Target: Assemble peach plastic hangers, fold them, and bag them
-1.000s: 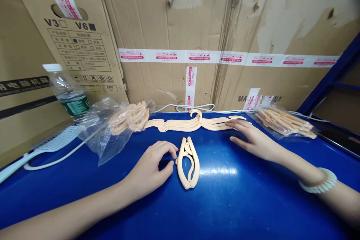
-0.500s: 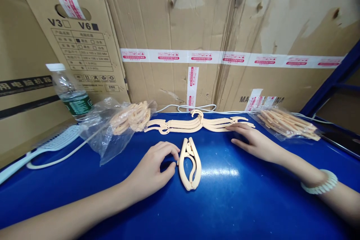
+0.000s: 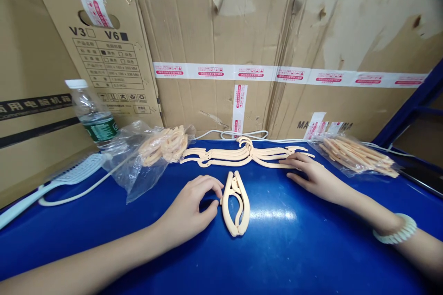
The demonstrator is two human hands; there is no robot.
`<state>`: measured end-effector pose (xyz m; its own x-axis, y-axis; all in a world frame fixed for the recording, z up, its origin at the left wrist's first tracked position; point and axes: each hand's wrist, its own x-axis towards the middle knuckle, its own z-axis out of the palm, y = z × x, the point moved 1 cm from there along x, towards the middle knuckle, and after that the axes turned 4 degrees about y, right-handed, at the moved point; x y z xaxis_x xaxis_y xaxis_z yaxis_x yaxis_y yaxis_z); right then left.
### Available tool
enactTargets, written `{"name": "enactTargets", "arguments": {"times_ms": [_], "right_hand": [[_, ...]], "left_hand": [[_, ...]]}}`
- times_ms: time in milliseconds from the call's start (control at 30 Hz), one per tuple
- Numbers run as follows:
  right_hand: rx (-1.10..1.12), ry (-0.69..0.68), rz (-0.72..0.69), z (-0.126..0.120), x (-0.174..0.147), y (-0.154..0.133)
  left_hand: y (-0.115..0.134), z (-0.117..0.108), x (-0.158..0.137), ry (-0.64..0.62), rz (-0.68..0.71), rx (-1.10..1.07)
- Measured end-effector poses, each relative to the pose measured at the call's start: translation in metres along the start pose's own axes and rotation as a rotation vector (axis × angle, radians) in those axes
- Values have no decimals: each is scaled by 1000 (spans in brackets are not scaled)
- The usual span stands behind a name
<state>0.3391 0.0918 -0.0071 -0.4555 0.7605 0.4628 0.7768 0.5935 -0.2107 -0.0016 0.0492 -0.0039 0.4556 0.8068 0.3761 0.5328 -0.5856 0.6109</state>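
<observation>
A folded cream plastic hanger (image 3: 225, 212) lies in front of me, its two arms swung down together and its hook tucked between them. Beside its left edge is my left hand (image 3: 188, 207), fingers curved, thumb and forefinger apart, fingertips at or very near the hanger. Farther back, several unfolded cream hangers (image 3: 228, 157) lie stacked side by side with their hooks bunched. My right hand (image 3: 309, 173) rests at their right end, fingertips touching the front hanger's arm and the thumb held apart below. The fingertips partly cover that arm's end.
Clear plastic bags of folded hangers lie at left (image 3: 164, 145) and right (image 3: 360, 154). At left are a water bottle (image 3: 100, 129) and a pale blue hairbrush (image 3: 74, 170). A white cable (image 3: 242, 135) runs along the cardboard (image 3: 194, 106) behind the blue table (image 3: 277, 258).
The view has shifted slightly. The front unfolded hanger sits a little nearer me, and the hooks look more spread. Both hands keep nearly the same pose.
</observation>
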Motion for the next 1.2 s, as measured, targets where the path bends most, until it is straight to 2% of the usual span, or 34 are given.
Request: {"name": "enactTargets", "arguments": {"times_ms": [767,1000,1200], "right_hand": [[1,43,14,5,-1,9],[56,-9,58,0,3,0],[133,34,139,-8,4,-8]], "left_hand": [[1,-1,0,22,0,-17],[1,-1,1,36,-10,-16],[-6,-2,1,88,-130,-34]]}}
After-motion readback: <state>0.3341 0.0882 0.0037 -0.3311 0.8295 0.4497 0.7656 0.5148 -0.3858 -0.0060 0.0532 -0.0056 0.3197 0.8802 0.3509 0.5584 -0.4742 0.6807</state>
